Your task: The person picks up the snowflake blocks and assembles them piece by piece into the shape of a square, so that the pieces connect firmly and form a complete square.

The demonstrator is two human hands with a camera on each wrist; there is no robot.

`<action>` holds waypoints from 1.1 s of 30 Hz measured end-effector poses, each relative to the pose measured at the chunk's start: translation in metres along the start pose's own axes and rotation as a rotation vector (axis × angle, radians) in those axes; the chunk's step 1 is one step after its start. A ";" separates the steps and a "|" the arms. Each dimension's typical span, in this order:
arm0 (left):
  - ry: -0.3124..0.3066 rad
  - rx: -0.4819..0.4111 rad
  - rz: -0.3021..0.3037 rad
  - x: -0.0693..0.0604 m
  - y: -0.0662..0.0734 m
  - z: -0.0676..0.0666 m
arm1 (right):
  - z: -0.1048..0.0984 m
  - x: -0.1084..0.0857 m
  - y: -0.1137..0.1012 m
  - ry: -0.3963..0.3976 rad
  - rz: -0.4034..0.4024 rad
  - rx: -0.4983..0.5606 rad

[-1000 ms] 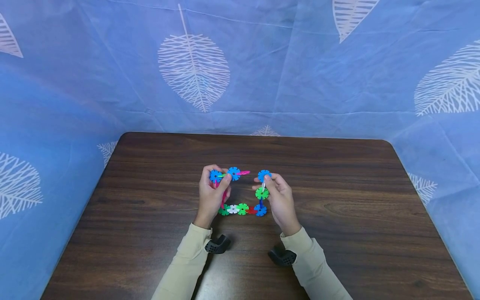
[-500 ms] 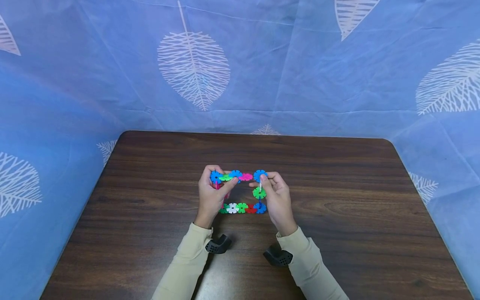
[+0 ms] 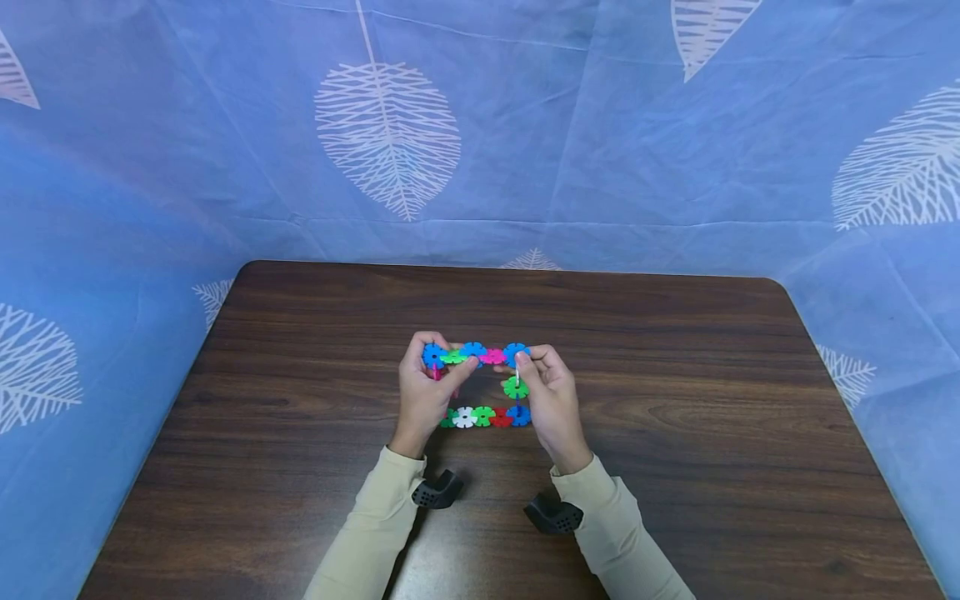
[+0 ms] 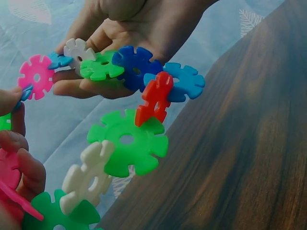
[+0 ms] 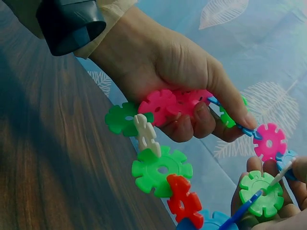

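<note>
Snowflake-shaped plastic discs, slotted together, form a loop held above the table. My left hand [image 3: 426,400] pinches a blue disc [image 5: 249,132] on the far side between thumb and fingers; two pink discs [image 5: 158,108] lie against its curled fingers. My right hand [image 3: 555,404] pinches the far-right blue disc [image 3: 515,353] and white disc [image 4: 78,53]. Between the hands, a pink disc [image 3: 492,357] meets that blue disc; how deeply their slots engage I cannot tell. The near side runs green, white [image 3: 465,417], green, red [image 3: 501,417], blue [image 3: 519,415].
A dark wood-grain table [image 3: 675,400] lies under both hands. Behind it hangs a blue cloth [image 3: 510,125] with white leaf prints. Black wrist devices [image 3: 437,490] sit at both beige sleeve cuffs.
My right hand has moved left with the blue disc, closing the gap to the pink disc. The left hand has turned its row of discs flatter and stays almost in place.
</note>
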State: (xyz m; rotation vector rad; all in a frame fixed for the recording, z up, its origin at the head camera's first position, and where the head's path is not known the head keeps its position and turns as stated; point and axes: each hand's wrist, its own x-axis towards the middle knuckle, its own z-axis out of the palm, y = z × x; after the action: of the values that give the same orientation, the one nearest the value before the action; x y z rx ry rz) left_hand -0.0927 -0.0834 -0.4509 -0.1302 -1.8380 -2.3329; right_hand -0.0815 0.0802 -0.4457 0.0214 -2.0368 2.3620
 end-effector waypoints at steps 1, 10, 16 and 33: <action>-0.002 0.013 0.001 -0.001 0.003 0.001 | 0.000 0.000 0.000 0.001 0.002 0.006; -0.020 0.094 -0.014 -0.004 0.019 0.003 | 0.000 0.001 0.002 0.006 0.053 0.056; -0.016 0.116 -0.061 -0.004 0.016 0.003 | 0.000 0.001 0.002 -0.007 0.074 0.135; -0.073 0.120 -0.032 0.003 -0.017 0.001 | -0.009 0.005 0.005 -0.080 0.139 0.101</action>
State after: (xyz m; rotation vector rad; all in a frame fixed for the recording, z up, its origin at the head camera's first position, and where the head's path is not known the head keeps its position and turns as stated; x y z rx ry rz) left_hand -0.0988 -0.0793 -0.4660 -0.1739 -2.0237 -2.2598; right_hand -0.0870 0.0880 -0.4515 -0.0244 -2.0130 2.5860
